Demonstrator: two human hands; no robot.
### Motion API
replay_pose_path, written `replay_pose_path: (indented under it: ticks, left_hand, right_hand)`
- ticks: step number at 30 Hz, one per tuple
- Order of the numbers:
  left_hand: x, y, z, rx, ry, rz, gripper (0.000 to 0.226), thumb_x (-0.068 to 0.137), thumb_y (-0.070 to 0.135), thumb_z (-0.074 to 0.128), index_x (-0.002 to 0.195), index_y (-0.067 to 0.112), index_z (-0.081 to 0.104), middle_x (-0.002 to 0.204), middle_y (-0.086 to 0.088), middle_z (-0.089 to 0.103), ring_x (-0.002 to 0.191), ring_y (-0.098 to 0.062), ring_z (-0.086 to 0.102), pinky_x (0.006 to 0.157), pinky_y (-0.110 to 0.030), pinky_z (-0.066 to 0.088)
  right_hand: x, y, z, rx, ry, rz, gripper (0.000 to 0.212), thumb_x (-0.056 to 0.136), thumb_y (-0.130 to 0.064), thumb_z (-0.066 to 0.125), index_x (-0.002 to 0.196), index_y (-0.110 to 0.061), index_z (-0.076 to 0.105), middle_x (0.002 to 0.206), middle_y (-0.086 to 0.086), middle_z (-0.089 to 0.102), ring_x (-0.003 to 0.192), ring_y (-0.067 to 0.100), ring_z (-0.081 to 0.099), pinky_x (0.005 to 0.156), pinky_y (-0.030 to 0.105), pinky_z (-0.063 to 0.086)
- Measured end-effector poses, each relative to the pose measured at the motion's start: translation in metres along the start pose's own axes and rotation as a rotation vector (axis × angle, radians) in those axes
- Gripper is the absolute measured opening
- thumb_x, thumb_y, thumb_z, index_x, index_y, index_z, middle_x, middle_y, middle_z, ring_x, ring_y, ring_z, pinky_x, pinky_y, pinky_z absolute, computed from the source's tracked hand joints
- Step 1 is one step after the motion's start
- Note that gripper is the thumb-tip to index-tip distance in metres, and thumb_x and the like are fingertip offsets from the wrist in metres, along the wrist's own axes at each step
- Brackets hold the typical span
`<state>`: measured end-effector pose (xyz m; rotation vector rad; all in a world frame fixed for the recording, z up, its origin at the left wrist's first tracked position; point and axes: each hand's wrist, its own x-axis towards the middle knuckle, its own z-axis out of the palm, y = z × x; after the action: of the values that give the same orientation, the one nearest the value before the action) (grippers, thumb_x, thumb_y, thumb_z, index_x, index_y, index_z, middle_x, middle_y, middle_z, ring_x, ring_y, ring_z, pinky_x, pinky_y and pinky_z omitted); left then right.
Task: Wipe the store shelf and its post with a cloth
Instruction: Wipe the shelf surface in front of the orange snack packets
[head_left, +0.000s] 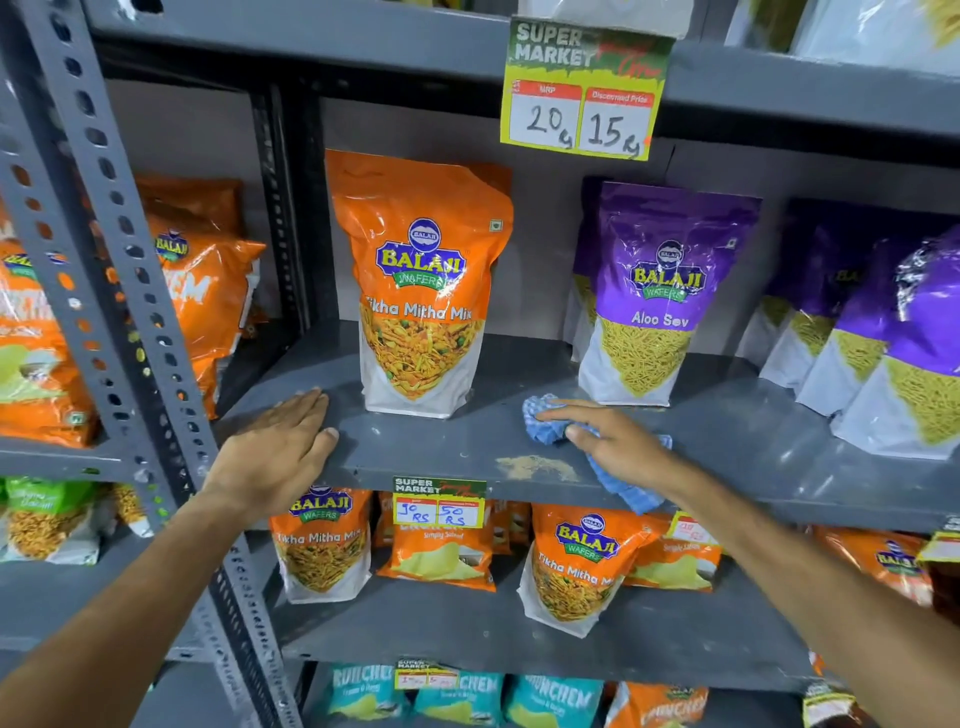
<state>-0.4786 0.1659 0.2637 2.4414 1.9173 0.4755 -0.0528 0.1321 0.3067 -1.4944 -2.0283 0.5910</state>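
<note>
The grey metal shelf (441, 441) runs across the middle of the head view. Its perforated grey post (111, 249) slants down the left side. My right hand (615, 441) presses a blue checked cloth (545, 423) flat on the shelf, in front of the purple snack bag. One end of the cloth hangs over the shelf's front edge. My left hand (280, 452) lies palm down on the shelf's left front corner, fingers together, holding nothing. A tan dust patch (537, 467) sits near the front edge, just left of the cloth.
An orange Tikha Mitha Mix bag (421, 291) stands mid-shelf, a purple Aloo Sev bag (660, 296) right of it, more purple bags (883, 338) at far right. A price card (584, 93) hangs from the shelf above. Lower shelves hold more snack bags (441, 551).
</note>
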Motion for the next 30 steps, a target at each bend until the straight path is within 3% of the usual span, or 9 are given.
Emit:
replay_pose_path:
  ticks: [5, 8, 11, 14, 19, 21, 23, 26, 30]
  left_hand:
    - [0.002, -0.003, 0.003, 0.004, -0.005, 0.008, 0.072, 0.105, 0.054, 0.018, 0.164, 0.014, 0.025, 0.174, -0.002, 0.022, 0.161, -0.016, 0.019, 0.132, -0.034, 0.013]
    - [0.004, -0.005, 0.004, 0.009, -0.004, 0.005, 0.068, 0.108, 0.052, 0.022, 0.165, 0.015, 0.024, 0.174, -0.001, 0.021, 0.161, -0.015, 0.018, 0.132, -0.034, 0.013]
    - [0.004, -0.006, 0.004, 0.015, -0.011, 0.013, 0.072, 0.105, 0.055, 0.018, 0.164, 0.015, 0.024, 0.174, -0.001, 0.021, 0.161, -0.016, 0.019, 0.132, -0.035, 0.013]
    - [0.004, -0.006, 0.005, 0.015, -0.014, 0.010, 0.072, 0.105, 0.055, 0.016, 0.165, 0.015, 0.024, 0.174, -0.001, 0.020, 0.162, -0.015, 0.018, 0.133, -0.035, 0.013]
    - [0.005, -0.007, 0.005, 0.010, -0.011, 0.010, 0.070, 0.107, 0.054, 0.018, 0.165, 0.015, 0.023, 0.174, -0.001, 0.020, 0.162, -0.015, 0.017, 0.133, -0.034, 0.012]
    - [0.005, -0.007, 0.005, 0.004, -0.015, 0.012, 0.070, 0.107, 0.053, 0.019, 0.165, 0.014, 0.023, 0.174, -0.001, 0.020, 0.162, -0.015, 0.017, 0.132, -0.033, 0.011]
    - [0.004, -0.006, 0.005, 0.001, -0.015, 0.010, 0.068, 0.108, 0.051, 0.022, 0.165, 0.014, 0.023, 0.174, -0.002, 0.020, 0.162, -0.015, 0.016, 0.132, -0.033, 0.010]
    - [0.004, -0.004, 0.004, 0.002, -0.016, 0.009, 0.068, 0.108, 0.050, 0.022, 0.165, 0.014, 0.023, 0.174, -0.002, 0.019, 0.162, -0.015, 0.016, 0.133, -0.033, 0.011]
    - [0.004, -0.005, 0.004, -0.009, -0.028, 0.003, 0.068, 0.108, 0.051, 0.022, 0.165, 0.015, 0.021, 0.175, -0.001, 0.016, 0.162, -0.015, 0.013, 0.133, -0.033, 0.010]
  right_hand:
    - [-0.003, -0.033, 0.035, 0.102, -0.077, -0.042, 0.045, 0.098, -0.009, 0.055, 0.117, -0.047, 0.070, 0.134, -0.017, 0.065, 0.130, 0.002, 0.054, 0.108, 0.025, 0.042]
    - [-0.002, -0.048, 0.031, 0.323, -0.058, 0.014, 0.042, 0.093, -0.010, 0.059, 0.112, -0.045, 0.072, 0.118, -0.019, 0.073, 0.113, -0.001, 0.064, 0.097, 0.016, 0.046]
    - [0.007, -0.045, 0.032, 0.005, 0.096, 0.048, 0.037, 0.102, -0.011, 0.050, 0.128, -0.031, 0.067, 0.138, -0.002, 0.064, 0.127, 0.017, 0.057, 0.105, 0.034, 0.043]
    - [0.002, -0.053, 0.054, -0.201, 0.069, -0.025, 0.042, 0.101, -0.012, 0.046, 0.129, -0.036, 0.067, 0.147, -0.009, 0.057, 0.134, 0.013, 0.051, 0.105, 0.030, 0.043]
    - [-0.012, -0.068, 0.052, 0.248, -0.105, -0.111, 0.047, 0.096, -0.009, 0.058, 0.113, -0.051, 0.071, 0.121, -0.028, 0.069, 0.116, -0.014, 0.058, 0.092, 0.005, 0.042]
    - [-0.009, -0.058, 0.033, 0.286, 0.064, -0.065, 0.043, 0.098, -0.003, 0.057, 0.119, -0.038, 0.071, 0.119, -0.024, 0.070, 0.111, -0.015, 0.059, 0.093, 0.008, 0.043]
    - [-0.005, -0.044, 0.022, 0.047, 0.160, -0.011, 0.039, 0.103, -0.005, 0.050, 0.131, -0.028, 0.066, 0.135, -0.008, 0.065, 0.124, 0.002, 0.057, 0.105, 0.026, 0.044]
    - [-0.012, -0.041, 0.038, -0.338, 0.099, 0.008, 0.040, 0.106, -0.018, 0.044, 0.139, -0.037, 0.057, 0.151, -0.009, 0.051, 0.133, 0.018, 0.053, 0.105, 0.035, 0.043]
    - [-0.029, -0.058, 0.071, -0.218, 0.042, -0.166, 0.040, 0.103, -0.023, 0.047, 0.134, -0.047, 0.054, 0.145, -0.018, 0.057, 0.129, 0.007, 0.054, 0.101, 0.030, 0.046]
